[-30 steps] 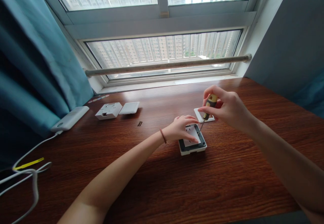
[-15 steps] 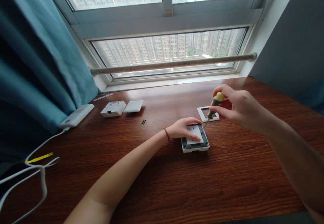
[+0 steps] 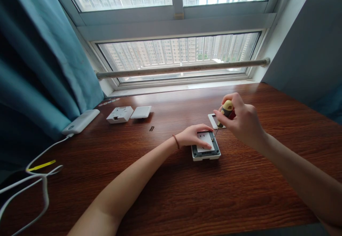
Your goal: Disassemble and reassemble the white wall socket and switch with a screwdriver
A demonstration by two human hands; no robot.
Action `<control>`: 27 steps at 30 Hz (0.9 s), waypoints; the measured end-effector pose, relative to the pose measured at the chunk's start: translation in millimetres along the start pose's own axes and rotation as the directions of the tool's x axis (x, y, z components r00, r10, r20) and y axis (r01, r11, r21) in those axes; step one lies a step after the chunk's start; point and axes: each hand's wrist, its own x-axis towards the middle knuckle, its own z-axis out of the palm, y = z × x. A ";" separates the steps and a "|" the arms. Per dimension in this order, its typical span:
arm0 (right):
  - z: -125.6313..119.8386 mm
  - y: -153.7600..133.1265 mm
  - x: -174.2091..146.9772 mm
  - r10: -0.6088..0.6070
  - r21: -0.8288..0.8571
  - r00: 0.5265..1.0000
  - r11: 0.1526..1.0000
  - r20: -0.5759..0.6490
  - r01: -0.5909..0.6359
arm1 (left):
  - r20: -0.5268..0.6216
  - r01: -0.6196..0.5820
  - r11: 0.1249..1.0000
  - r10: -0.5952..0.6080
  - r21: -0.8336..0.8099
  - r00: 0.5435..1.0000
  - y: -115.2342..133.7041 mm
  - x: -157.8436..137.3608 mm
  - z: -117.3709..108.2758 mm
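A wall socket [image 3: 205, 144] with a white face and dark grey frame lies on a white box on the wooden table. My left hand [image 3: 195, 136] grips it from the left, thumb across the face and fingers over the far edge. In my right hand [image 3: 237, 116] is a screwdriver [image 3: 227, 108] with a yellow and dark handle, held at a slant. Its tip meets the right side of the socket's frame, at what looks like a screw. Partly hidden behind the screwdriver and right hand lies a white frame cover [image 3: 213, 121].
A white box [image 3: 119, 115] and a white square plate [image 3: 141, 112] lie at the back left, with screws [image 3: 151, 128] nearer me. A white power bank [image 3: 81, 122] with a cable [image 3: 45, 189] is by the blue curtain [image 3: 66, 51]. A window rail [image 3: 184, 68] crosses behind the table.
My right hand has turned around the screwdriver and shifted slightly left and lower, tipping the handle towards me. The left hand and the socket stay in place.
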 end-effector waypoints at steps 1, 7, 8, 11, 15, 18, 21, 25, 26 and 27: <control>0.7 0.1 -0.3 -0.002 -0.008 1.000 1.000 -0.006 0.002 | 0.001 0.001 1.000 -0.001 0.001 1.000 -0.1 -0.1 0.0; -5.4 -2.8 -0.1 -0.017 0.063 0.993 0.998 0.115 0.009 | 0.011 -0.031 0.999 0.031 0.011 0.999 -2.0 0.5 -0.2; -9.3 -2.9 0.8 -0.020 0.096 0.984 0.995 0.179 0.003 | 0.011 -0.035 0.999 0.035 0.012 0.999 -2.2 0.6 -0.2; -23.3 -1.6 4.7 -0.020 0.219 0.924 0.973 0.382 -0.070 | 0.015 -0.037 0.999 0.036 0.012 0.999 -2.4 0.7 -0.3; -32.7 2.0 9.3 0.013 0.242 0.921 0.963 0.389 -0.116 | 0.014 -0.026 1.000 0.026 0.013 1.000 -2.3 0.4 -0.3; -26.6 3.2 10.2 0.033 0.025 0.984 0.999 0.176 -0.038 | 0.016 -0.018 1.000 0.017 0.012 1.000 -1.8 0.1 -0.6; -15.4 4.4 9.3 0.014 0.047 0.996 0.999 0.091 -0.018 | 0.017 -0.013 1.000 0.013 0.005 1.000 -1.2 -0.1 -1.0; -5.1 8.5 8.2 0.037 0.339 0.986 0.936 0.165 -0.092 | 0.016 -0.023 1.000 0.023 0.006 1.000 -0.8 0.0 -0.9; -4.3 9.8 8.4 0.056 0.354 0.984 0.928 0.168 -0.113 | 0.015 -0.021 1.000 0.020 0.010 1.000 -0.8 0.1 -0.7; -4.6 11.1 8.9 0.080 0.348 0.983 0.928 0.167 -0.134 | 0.012 -0.018 1.000 0.018 0.014 1.000 -0.9 0.2 -0.5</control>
